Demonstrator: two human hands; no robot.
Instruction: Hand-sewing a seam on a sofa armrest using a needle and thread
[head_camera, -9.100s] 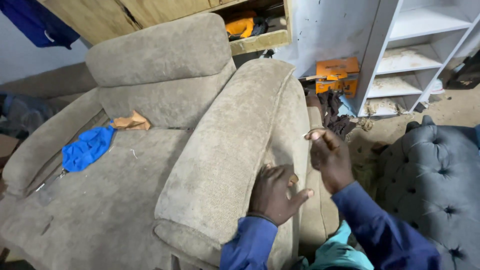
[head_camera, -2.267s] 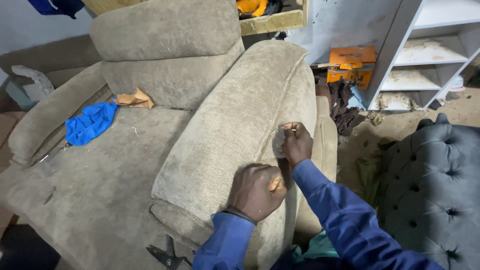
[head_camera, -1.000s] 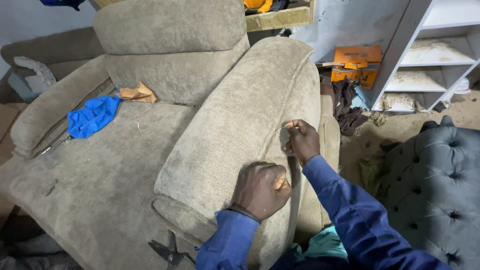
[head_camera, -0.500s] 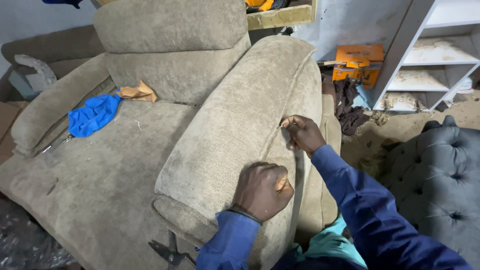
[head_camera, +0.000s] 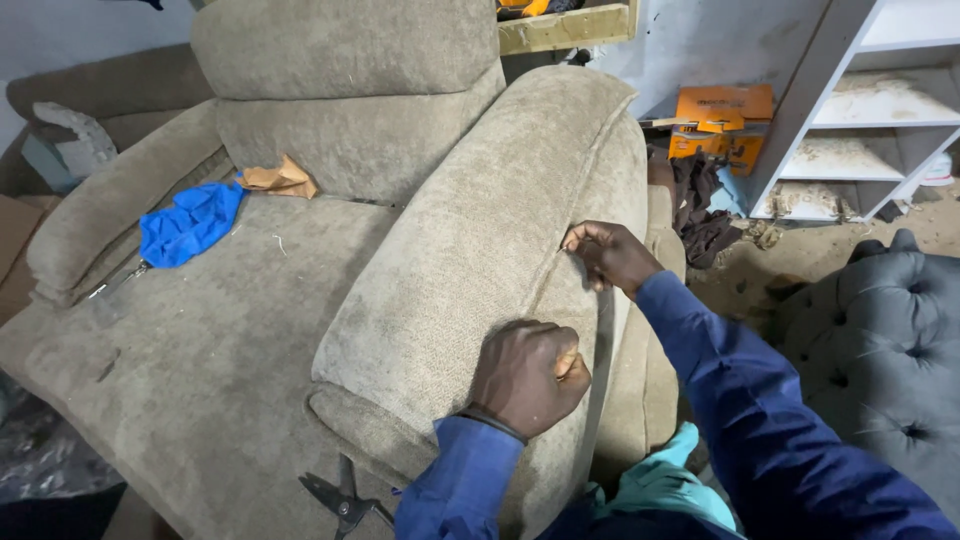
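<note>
Both hands work on the padded arm (head_camera: 470, 250) of a beige fabric recliner (head_camera: 240, 340), seen from the head camera. Curled into a loose fist, the left hand (head_camera: 527, 375) presses knuckles-down on the near end of that arm, beside the seam (head_camera: 590, 180) that runs along its outer edge; whether the fist grips any cloth I cannot tell. Farther along the same seam, the right hand (head_camera: 610, 255) has its fingertips (head_camera: 575, 240) pinched together on the fabric edge, the other fingers bent in. Both wrists wear dark blue sleeves (head_camera: 760, 420).

Below the left hand, under the arm's front roll, a pair of dark pliers (head_camera: 345, 497) lies on the seat's edge. Well off beyond the left hand, across the seat, lie a crumpled blue cloth (head_camera: 188, 222) and a scrap of brown paper (head_camera: 280, 178) against the backrest. Just beside the right forearm stands a grey tufted seat (head_camera: 880, 350), crowding that side. Beyond the right hand sit an orange box (head_camera: 722, 118), dark rags (head_camera: 700, 205) and a white shelf unit (head_camera: 850, 100). Teal cloth (head_camera: 665, 480) shows between the forearms.
</note>
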